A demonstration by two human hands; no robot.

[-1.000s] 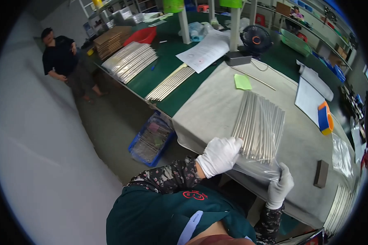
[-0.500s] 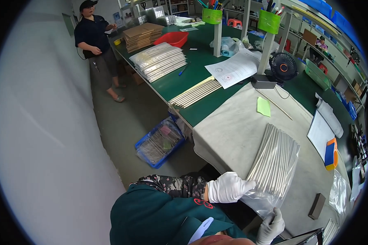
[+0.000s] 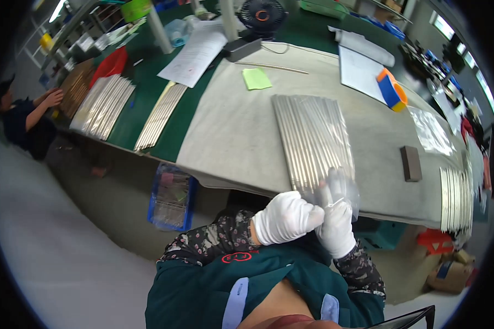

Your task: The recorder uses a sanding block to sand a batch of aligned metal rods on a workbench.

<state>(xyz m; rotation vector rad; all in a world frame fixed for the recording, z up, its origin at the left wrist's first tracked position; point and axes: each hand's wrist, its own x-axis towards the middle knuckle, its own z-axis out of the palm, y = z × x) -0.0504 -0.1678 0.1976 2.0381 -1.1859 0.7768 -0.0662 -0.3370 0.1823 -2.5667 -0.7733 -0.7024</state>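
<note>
A clear plastic bag of slim metal rods [image 3: 313, 140] lies on the grey cloth in front of me, its loose end toward my body. My left hand [image 3: 288, 218], in a white glove, is closed in a pinch at the left corner of that loose end. Right beside it, my gloved right hand [image 3: 336, 225] has its fingers stretched out over the bag's near end, somewhat blurred. Whether those fingers lie on top of the film or under it, I cannot tell.
Near the bag are a green paper note [image 3: 256, 79], a single rod [image 3: 271, 67], a tape roll [image 3: 392, 90], a dark block [image 3: 411, 163] and flat plastic bags [image 3: 431, 129]. More rods [image 3: 455, 198] lie right. A blue crate [image 3: 172, 197] stands on the floor; a co-worker [image 3: 27, 118] stands far left.
My view has swung to the right. My right hand has moved up from the bag's near edge to beside my left hand, its fingers now stretched over the bag's end.
</note>
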